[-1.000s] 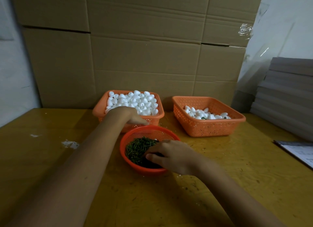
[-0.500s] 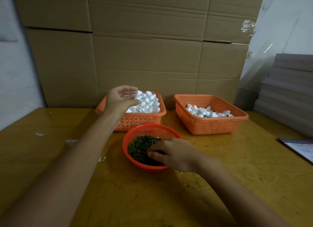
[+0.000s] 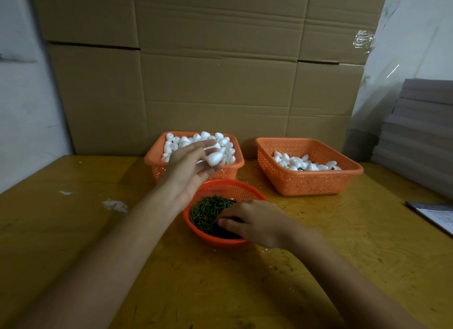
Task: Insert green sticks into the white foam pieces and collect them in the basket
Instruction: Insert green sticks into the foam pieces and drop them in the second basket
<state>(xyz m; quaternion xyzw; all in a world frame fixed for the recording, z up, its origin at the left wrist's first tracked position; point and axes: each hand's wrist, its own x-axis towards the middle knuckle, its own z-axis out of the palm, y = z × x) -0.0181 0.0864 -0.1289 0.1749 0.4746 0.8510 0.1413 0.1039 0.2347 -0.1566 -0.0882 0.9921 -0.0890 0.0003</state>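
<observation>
Foam piece (image 3: 215, 158) at left hand (image 3: 187, 173) fingertips, right hand (image 3: 255, 220) on green sticks (image 3: 204, 211)

One egg-shaped white foam piece (image 3: 215, 158) was pinched in the fingers of the left hand (image 3: 186, 174), raised over the near edge of the left orange basket (image 3: 157, 173). That basket was filled with heaped foam pieces (image 3: 196, 139). The right orange basket (image 3: 306, 184) held a shallow layer of scattered foam pieces (image 3: 294, 161), with bits of green showing among them. A tangled pile of short green sticks (image 3: 208, 209) lay in the round red basket (image 3: 220, 241) on the counter (image 3: 343, 255), just in front of the other two.
</observation>
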